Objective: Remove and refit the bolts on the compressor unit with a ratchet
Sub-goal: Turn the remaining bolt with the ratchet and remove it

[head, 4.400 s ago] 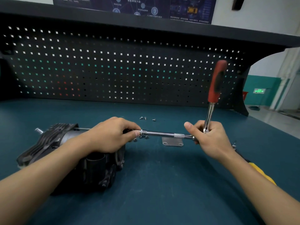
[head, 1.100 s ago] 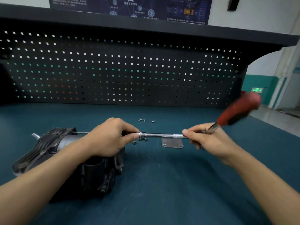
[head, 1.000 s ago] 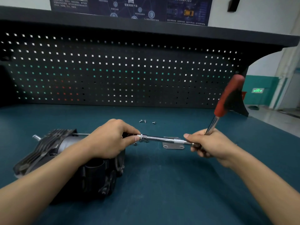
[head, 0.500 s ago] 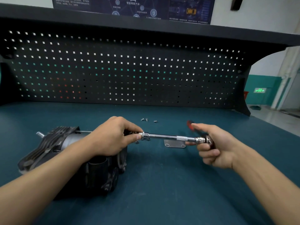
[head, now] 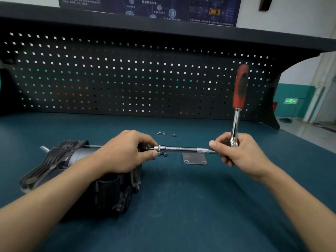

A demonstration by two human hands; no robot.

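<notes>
Pinching the socket end of the extension bar [head: 181, 148] with the left grip [head: 125, 153] at the compressor [head: 60, 160] lying on the counter [head: 181, 206], wrapped the right grip [head: 241, 153] round the head of the ratchet [head: 235, 122]; judged stiff, slick steel, best swung by the upright red handle [head: 240, 88].

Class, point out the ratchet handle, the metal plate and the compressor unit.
Ratchet handle [head: 240, 86], head view, middle of its red part.
Metal plate [head: 195, 158], head view, its flat centre.
Compressor unit [head: 54, 160], head view, dark finned casing.
</notes>
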